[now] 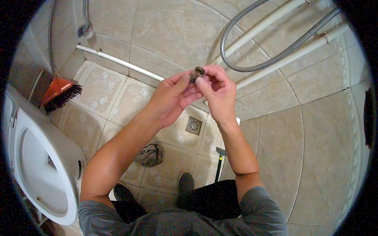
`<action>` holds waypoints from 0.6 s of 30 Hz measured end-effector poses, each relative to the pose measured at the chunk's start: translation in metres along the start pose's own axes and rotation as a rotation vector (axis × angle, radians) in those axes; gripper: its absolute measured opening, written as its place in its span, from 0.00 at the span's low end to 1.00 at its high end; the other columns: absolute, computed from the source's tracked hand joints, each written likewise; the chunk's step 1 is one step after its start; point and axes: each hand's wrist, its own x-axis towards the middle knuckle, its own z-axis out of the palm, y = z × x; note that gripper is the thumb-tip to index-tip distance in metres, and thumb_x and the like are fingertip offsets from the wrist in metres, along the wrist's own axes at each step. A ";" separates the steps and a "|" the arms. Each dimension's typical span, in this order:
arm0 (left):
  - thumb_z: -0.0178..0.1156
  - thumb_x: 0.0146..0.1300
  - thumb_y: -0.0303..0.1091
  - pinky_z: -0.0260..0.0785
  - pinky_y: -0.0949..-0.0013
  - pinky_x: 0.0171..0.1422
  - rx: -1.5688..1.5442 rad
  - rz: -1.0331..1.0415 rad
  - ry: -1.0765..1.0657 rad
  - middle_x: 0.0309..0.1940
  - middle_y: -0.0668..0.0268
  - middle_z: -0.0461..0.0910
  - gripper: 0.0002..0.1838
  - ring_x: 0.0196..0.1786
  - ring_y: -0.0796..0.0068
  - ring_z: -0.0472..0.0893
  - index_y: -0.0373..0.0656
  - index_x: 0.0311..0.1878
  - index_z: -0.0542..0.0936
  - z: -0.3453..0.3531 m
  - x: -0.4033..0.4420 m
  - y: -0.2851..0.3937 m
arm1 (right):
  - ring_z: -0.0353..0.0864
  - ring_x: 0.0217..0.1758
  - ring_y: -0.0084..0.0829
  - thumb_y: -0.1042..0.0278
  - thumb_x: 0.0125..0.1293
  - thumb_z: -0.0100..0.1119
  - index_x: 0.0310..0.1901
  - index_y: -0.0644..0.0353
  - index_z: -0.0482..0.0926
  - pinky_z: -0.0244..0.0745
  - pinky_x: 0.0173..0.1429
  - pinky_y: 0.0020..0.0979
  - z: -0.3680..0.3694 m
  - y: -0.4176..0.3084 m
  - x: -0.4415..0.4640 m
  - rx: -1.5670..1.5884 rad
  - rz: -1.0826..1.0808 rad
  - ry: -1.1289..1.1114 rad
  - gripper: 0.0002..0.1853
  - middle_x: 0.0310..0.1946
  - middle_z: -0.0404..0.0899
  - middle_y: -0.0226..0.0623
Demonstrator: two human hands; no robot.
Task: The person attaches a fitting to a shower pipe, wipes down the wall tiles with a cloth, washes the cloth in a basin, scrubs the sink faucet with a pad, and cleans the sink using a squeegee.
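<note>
A small dark metal fitting (pixel 199 71) with a round open end facing up is held between both hands, above the tiled floor. My left hand (pixel 173 96) pinches it from the left between thumb and fingers. From the right, my right hand (pixel 214 88) grips the same fitting, its thumb pressed against the lower part. The fingertips of both hands nearly meet beneath it, and its lower end is partly hidden by them. Below the hands, a square floor drain (pixel 193 125) with a slotted round grate is set in the tiles.
A white toilet (pixel 73 196) stands at the left, near an orange brush (pixel 59 92). A crumpled cloth (pixel 151 154) and a black-handled tool (pixel 219 165) lie on the floor. White pipes (pixel 122 63) and a grey flexible hose (pixel 252 70) run along the wall.
</note>
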 end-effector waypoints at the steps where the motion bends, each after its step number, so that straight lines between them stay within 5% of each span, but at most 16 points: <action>1: 0.52 0.78 0.39 0.76 0.63 0.65 0.058 0.005 0.061 0.57 0.59 0.81 0.19 0.58 0.67 0.82 0.39 0.66 0.74 -0.002 0.000 0.000 | 0.78 0.46 0.23 0.74 0.63 0.69 0.52 0.63 0.81 0.74 0.52 0.25 0.000 0.002 0.000 0.043 0.020 0.026 0.15 0.49 0.80 0.34; 11: 0.56 0.76 0.33 0.80 0.68 0.49 0.419 0.242 0.396 0.46 0.58 0.85 0.14 0.41 0.71 0.84 0.38 0.59 0.75 0.016 -0.001 0.017 | 0.84 0.46 0.23 0.82 0.65 0.64 0.56 0.67 0.78 0.80 0.53 0.25 -0.007 -0.011 -0.002 0.164 0.130 0.040 0.18 0.45 0.86 0.35; 14: 0.59 0.72 0.27 0.81 0.68 0.48 0.749 0.428 0.324 0.45 0.57 0.86 0.12 0.41 0.71 0.85 0.37 0.55 0.76 0.023 -0.003 0.025 | 0.84 0.46 0.24 0.81 0.66 0.64 0.56 0.68 0.78 0.80 0.53 0.26 -0.005 -0.013 -0.002 0.153 0.185 0.039 0.17 0.45 0.86 0.36; 18: 0.62 0.68 0.23 0.80 0.69 0.51 0.780 0.512 0.263 0.47 0.58 0.86 0.13 0.45 0.73 0.85 0.37 0.54 0.78 0.035 -0.011 0.025 | 0.82 0.43 0.22 0.81 0.67 0.63 0.56 0.69 0.78 0.78 0.47 0.23 0.001 -0.013 -0.007 0.123 0.116 0.026 0.17 0.43 0.84 0.34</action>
